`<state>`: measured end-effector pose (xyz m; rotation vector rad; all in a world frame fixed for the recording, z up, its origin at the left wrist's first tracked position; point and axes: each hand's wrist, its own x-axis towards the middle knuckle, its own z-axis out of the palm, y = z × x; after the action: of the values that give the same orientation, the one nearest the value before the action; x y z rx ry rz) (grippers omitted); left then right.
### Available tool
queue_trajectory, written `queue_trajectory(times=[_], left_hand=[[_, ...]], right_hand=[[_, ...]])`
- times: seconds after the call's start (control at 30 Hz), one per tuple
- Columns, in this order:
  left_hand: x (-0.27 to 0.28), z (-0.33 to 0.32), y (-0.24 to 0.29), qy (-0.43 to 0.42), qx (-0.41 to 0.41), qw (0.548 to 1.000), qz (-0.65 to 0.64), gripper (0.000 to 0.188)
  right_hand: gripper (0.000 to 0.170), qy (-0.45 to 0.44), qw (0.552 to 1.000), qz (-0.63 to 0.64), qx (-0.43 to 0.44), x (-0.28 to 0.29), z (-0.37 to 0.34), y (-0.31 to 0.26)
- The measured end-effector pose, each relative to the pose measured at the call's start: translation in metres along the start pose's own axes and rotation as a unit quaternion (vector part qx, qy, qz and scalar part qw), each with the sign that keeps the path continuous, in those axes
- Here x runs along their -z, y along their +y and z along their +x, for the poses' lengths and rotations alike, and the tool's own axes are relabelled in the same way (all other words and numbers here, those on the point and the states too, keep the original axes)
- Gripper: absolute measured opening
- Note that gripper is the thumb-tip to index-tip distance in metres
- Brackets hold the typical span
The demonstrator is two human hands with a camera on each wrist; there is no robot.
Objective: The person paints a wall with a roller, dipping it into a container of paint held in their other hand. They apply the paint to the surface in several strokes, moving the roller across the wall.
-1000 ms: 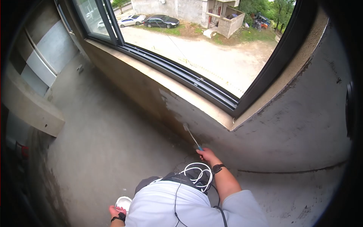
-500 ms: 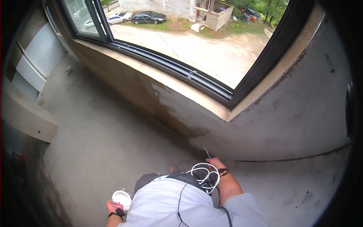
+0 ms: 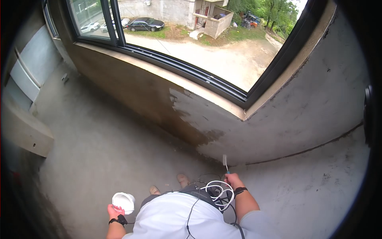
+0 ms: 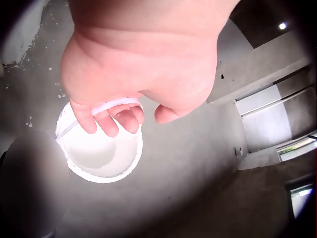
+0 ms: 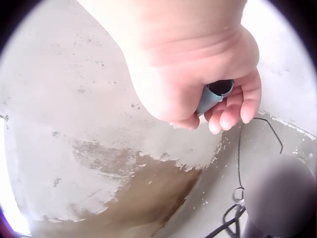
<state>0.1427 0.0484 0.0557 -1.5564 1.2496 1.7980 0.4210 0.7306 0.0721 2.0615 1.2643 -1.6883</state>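
Note:
A white bucket (image 3: 123,202) with pale liquid inside hangs from the left hand (image 3: 115,211); in the left wrist view, the fingers of that hand (image 4: 138,74) curl round the handle of the bucket (image 4: 104,153). The right hand (image 3: 233,180) grips a roller (image 3: 225,160), whose head is against the lower wall near the floor. Seen from the right wrist, the blue handle (image 5: 210,100) lies in the curled fingers of the right hand (image 5: 198,79), and the roller head is hidden. Grey coating meets a brown wet-looking patch (image 3: 191,133) on the wall.
Above the wall runs a window sill (image 3: 159,73) under a dark window frame (image 3: 183,67). White coiled cable (image 3: 219,191) and black cords hang at the person's waist. Two feet (image 3: 182,180) stand on the grey floor (image 3: 99,151). A beam-like ledge (image 3: 28,133) is at left.
The right hand and roller have moved right along the wall and lower, towards the floor line. The left hand has brought the bucket slightly up and left. The head view has shifted, showing both feet.

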Motion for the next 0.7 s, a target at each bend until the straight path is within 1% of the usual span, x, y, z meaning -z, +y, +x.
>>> queue_trajectory(times=[0.03, 0.07, 0.1, 0.17, 0.2, 0.23, 0.3, 0.37, 0.4, 0.43, 0.5, 0.63, 0.7], left_hand=[[0.002, 0.001, 0.004, 0.009, 0.002, 1.0, -0.001, 0.024], [0.006, 0.002, 0.007, 0.019, 0.004, 1.0, -0.001, 0.022], [0.009, 0.003, 0.011, 0.018, 0.009, 1.0, -0.001, 0.022], [0.016, 0.005, 0.017, 0.01, 0.019, 1.0, -0.017, 0.022], [0.021, 0.005, 0.02, 0.01, 0.021, 1.0, -0.015, 0.022], [0.024, 0.006, 0.022, 0.009, 0.022, 1.0, -0.007, 0.022], [0.032, 0.014, 0.024, 0.005, 0.026, 1.0, -0.001, 0.023], [0.043, 0.023, 0.019, 0.017, 0.021, 1.0, -0.004, 0.025], [0.048, 0.026, 0.015, 0.018, 0.024, 1.0, -0.008, 0.025], [0.054, 0.025, 0.013, 0.027, 0.029, 0.999, -0.013, 0.025], [0.068, 0.019, 0.012, 0.038, 0.034, 0.999, -0.019, 0.025], [0.09, 0.014, 0.005, 0.07, 0.042, 0.995, -0.053, 0.027], [0.103, 0.011, -0.001, 0.086, 0.046, 0.992, -0.074, 0.027]], right_hand=[[0.023, -0.012, 1.0, 0.027, 0.005, 0.0, -0.006, -0.001], [0.024, -0.031, 0.999, 0.019, 0.016, 0.0, -0.019, -0.008], [0.024, -0.026, 0.999, 0.017, 0.016, 0.001, -0.03, -0.015], [0.024, -0.082, 0.99, -0.028, 0.11, 0.001, -0.045, -0.028], [0.024, -0.088, 0.987, -0.04, 0.131, -0.001, -0.051, -0.035], [0.024, -0.085, 0.987, -0.04, 0.13, -0.005, -0.061, -0.043], [0.024, -0.095, 0.979, -0.031, 0.18, -0.016, -0.087, -0.06], [0.024, -0.097, 0.977, -0.038, 0.185, -0.028, -0.111, -0.079], [0.024, -0.103, 0.972, -0.037, 0.207, -0.034, -0.118, -0.085], [0.024, -0.111, 0.967, -0.037, 0.227, -0.04, -0.123, -0.089], [0.024, -0.112, 0.966, -0.04, 0.231, -0.051, -0.133, -0.098], [0.026, -0.117, 0.959, -0.044, 0.256, -0.064, -0.137, -0.116], [0.026, -0.125, 0.961, -0.03, 0.247, -0.069, -0.134, -0.126]])
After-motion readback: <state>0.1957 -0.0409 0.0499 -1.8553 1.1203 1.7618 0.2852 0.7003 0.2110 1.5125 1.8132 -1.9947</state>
